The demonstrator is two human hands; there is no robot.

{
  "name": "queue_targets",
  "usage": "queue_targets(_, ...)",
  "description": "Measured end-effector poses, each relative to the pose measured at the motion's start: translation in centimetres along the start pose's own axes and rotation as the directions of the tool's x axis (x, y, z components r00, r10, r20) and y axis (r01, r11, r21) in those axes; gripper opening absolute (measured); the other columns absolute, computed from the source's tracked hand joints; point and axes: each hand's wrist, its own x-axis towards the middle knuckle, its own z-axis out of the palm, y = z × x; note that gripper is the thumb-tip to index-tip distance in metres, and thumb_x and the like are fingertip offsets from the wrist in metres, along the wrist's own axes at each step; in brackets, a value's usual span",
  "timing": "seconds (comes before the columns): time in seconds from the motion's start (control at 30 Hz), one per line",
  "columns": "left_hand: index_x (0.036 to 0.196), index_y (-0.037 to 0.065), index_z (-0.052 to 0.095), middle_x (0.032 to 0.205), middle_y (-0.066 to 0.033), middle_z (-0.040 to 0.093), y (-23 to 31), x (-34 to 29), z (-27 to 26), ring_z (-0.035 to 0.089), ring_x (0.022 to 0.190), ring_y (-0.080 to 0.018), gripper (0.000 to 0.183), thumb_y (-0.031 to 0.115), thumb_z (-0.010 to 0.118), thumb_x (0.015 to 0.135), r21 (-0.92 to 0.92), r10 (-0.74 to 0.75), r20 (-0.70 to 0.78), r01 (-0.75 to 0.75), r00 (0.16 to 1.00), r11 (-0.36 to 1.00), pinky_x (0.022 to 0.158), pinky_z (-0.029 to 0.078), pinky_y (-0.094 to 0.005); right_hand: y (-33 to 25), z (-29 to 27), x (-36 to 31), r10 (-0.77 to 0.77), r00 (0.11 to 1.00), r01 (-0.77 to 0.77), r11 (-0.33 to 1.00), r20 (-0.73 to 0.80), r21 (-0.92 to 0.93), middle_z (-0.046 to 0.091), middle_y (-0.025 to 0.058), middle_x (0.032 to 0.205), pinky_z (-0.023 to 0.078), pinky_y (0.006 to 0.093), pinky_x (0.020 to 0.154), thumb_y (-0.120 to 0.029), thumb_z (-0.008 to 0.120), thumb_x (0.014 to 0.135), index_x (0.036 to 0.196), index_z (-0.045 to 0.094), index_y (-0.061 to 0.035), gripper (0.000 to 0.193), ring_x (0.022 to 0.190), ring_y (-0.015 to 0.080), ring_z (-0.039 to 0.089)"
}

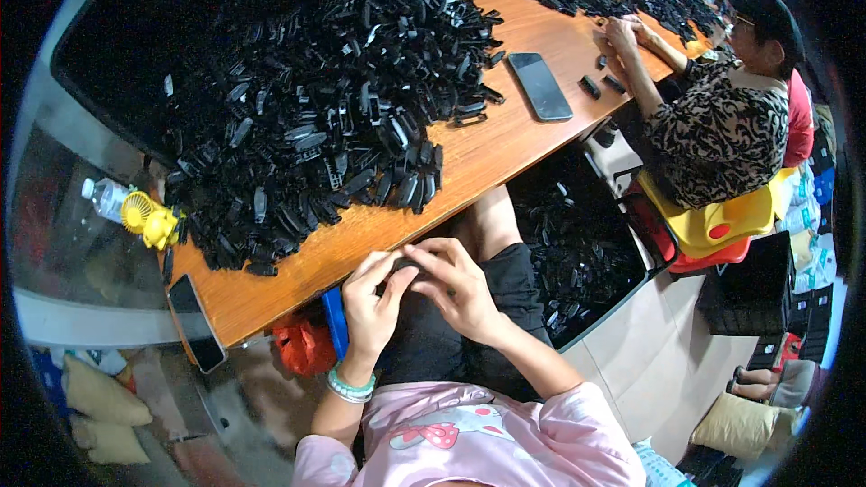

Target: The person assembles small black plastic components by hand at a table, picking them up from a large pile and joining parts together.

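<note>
I see my left hand (372,296) and my right hand (456,287) meet over my lap, just below the edge of the wooden table (505,140). Both hands close around 1 small black plastic part (397,264), which sits between the fingertips; most of it is hidden, so I cannot tell its exact shape.

At 11 o'clock from my hands, a very big heap of black plastic parts (325,108) covers the table. I judge these are the pieces not handled yet, so a lot of work is left. At 3 o'clock from my hands, a dark bin (577,252) under the table holds many similar parts; I judge these are the finished ones, and the amount looks smaller than the heap.

A phone (539,86) lies on the table at 1 o'clock, another phone (196,322) at 9 o'clock near a yellow fan (149,219). A co-worker (722,117) sits at 2 o'clock with own parts.
</note>
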Motion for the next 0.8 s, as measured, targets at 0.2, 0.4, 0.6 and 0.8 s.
queue_targets(0.2, 0.103, -0.004, 0.065, 0.089, -0.0078, 0.061, -0.5, -1.3, -0.4, 0.058, 0.062, -0.0093, 0.023, 0.01, 0.065, 0.085, -0.316, -0.067, 0.086, 0.091, 0.994, 0.945, 0.051, 0.045, -0.0189, 1.0, -0.3, -0.9, 0.199, 0.979, -0.195, 0.882, 0.035, 0.43, 0.053, 0.0072, 0.093, 0.048, 0.0254, 0.073, 0.002, 0.071, 0.075, 0.096, 0.059, 0.002, 0.024, 0.086, 0.0153, 0.056)
queue_targets(0.4, 0.102, -0.005, 0.065, 0.089, -0.0091, 0.062, -1.3, -0.7, -0.9, 0.06, 0.065, -0.0122, 0.023, 0.011, 0.064, 0.085, -0.285, -0.1, 0.176, 0.148, 0.979, 0.947, 0.055, 0.047, -0.0216, 2.0, 0.8, -1.1, 0.265, 0.963, -0.202, 0.823, -0.044, 0.531, 0.058, 0.0076, 0.081, 0.045, 0.0275, 0.06, -0.004, 0.076, 0.069, 0.088, 0.062, 0.0017, 0.024, 0.071, 0.0164, 0.056)
queue_targets(0.6, 0.088, -0.005, 0.066, 0.08, -0.0153, 0.065, -3.1, 3.7, -2.4, 0.063, 0.073, -0.0261, 0.01, 0.0, 0.061, 0.082, 0.383, 0.244, -0.026, -0.216, 0.969, 0.898, 0.068, 0.05, -0.0337, 2.7, -0.6, 0.8, 0.2, 0.973, -0.2, 0.98, 0.117, -0.01, 0.059, 0.0135, 0.082, 0.049, 0.0335, 0.069, -0.004, 0.07, 0.075, 0.095, 0.062, 0.0018, 0.023, 0.077, 0.0252, 0.062)
queue_targets(0.8, 0.102, -0.004, 0.058, 0.096, -0.0152, 0.054, -3.8, 9.6, -2.7, 0.059, 0.083, -0.0304, 0.025, 0.006, 0.063, 0.079, 0.751, 0.325, 0.061, -0.258, 0.944, 0.608, 0.068, 0.05, -0.0363, 8.7, -5.5, 9.5, -0.115, 0.93, -0.094, 0.845, -0.35, -0.526, 0.058, 0.0142, 0.096, 0.047, 0.0326, 0.07, 0.005, 0.057, 0.079, 0.095, 0.062, -0.0021, 0.018, 0.08, 0.0294, 0.058)
